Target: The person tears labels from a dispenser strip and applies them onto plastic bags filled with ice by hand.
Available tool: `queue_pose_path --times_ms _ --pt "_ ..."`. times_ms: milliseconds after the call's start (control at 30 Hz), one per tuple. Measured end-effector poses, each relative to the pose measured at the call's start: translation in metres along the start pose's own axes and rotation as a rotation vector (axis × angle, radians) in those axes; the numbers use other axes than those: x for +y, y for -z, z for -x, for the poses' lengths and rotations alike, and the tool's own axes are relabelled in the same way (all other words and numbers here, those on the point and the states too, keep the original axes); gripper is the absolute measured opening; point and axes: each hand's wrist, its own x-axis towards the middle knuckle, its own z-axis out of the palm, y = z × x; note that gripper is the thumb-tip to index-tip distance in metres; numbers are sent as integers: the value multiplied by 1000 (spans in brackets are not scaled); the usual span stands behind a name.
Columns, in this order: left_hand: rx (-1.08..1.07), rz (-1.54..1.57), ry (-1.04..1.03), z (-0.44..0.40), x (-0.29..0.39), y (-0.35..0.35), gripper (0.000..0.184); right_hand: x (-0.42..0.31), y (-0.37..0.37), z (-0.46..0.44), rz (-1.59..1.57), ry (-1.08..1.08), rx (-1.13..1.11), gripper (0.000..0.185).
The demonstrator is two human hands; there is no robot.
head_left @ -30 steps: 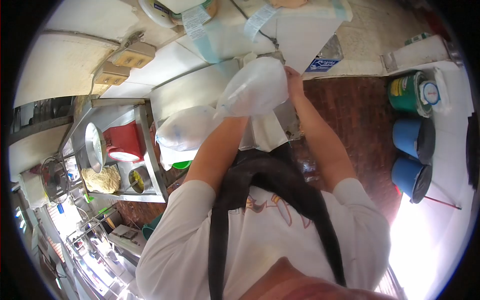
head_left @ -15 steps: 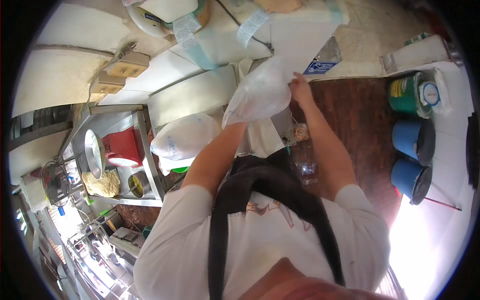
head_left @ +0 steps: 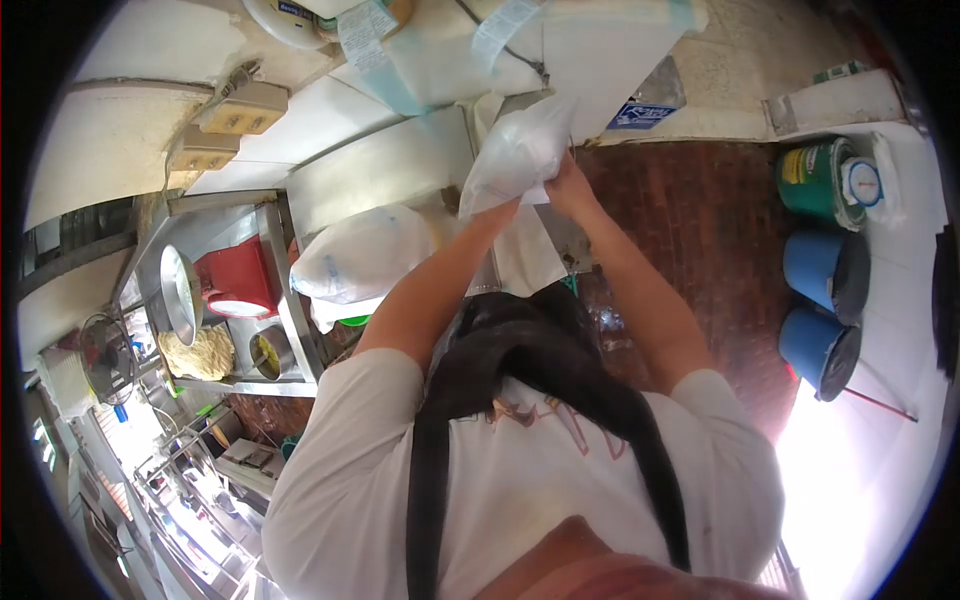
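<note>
A clear, whitish plastic bag (head_left: 520,150) is held up in front of me, above the work surface. My left forearm runs up to the bag's lower end, and my left hand is hidden in or behind the plastic, so its fingers do not show. On the bag's lower right side, my right hand (head_left: 567,186) has its fingers closed at the plastic. A large, full-looking white plastic bag (head_left: 365,252) with blue print lies left of my left forearm.
A metal rack (head_left: 300,300) on the left holds a red scale (head_left: 238,278), a metal bowl (head_left: 181,295) and a pot (head_left: 268,354). Blue buckets (head_left: 808,268) and a green tub (head_left: 815,183) stand on the right. A blue-labelled box (head_left: 645,115) sits beyond the bag.
My right hand has moved left and slightly down, nearer my left hand. The raised bag looks narrower and more gathered. The large white bag stays lying where it was.
</note>
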Motion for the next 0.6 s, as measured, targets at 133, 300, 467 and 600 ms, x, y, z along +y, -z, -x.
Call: queue_pose_path --times_ms 133,300,467,600 --pt "-12 -128 43 4 9 -6 69 31 -13 2 -13 -30 -10 71" --pt "27 306 215 45 -11 -18 68 32 2 22 138 35 115 62" --pt "-590 347 240 142 72 96 50 3 34 88 61 -67 162 44" --pt "-624 260 142 224 191 233 28 -58 5 121 -20 -114 -175 35"
